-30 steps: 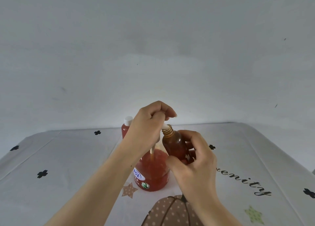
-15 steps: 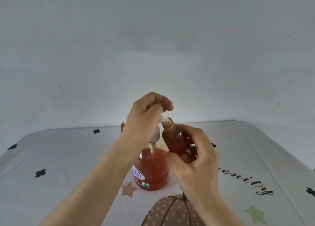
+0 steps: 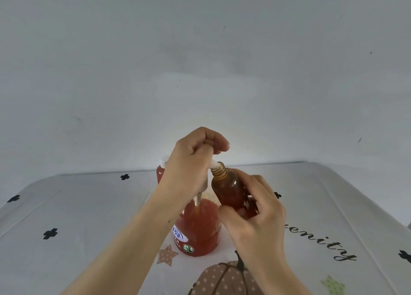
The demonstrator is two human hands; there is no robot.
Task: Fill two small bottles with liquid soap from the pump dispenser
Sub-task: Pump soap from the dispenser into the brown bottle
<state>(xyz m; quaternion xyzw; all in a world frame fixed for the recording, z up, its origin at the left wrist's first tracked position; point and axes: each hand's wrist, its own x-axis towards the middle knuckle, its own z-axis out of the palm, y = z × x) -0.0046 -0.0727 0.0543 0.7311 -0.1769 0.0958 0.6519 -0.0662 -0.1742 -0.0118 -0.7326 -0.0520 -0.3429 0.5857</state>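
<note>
Left hand (image 3: 189, 168) curls round the head of the pump dispenser (image 3: 200, 228) at frame centre; right hand (image 3: 255, 219) grips the tilted small bottle (image 3: 226, 191), its neck touching the white nozzle (image 3: 214, 164).

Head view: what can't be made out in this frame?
All in the head view:
- Pump head of the clear dispenser of red-orange soap: covered by the left hand; only the white nozzle tip shows.
- Fill level of the small amber plastic bottle: lower part wrapped by the right hand.
- Second small red bottle with white cap: mostly behind the left hand.
- Dispenser label: cut off by the left forearm, print too small.
</note>
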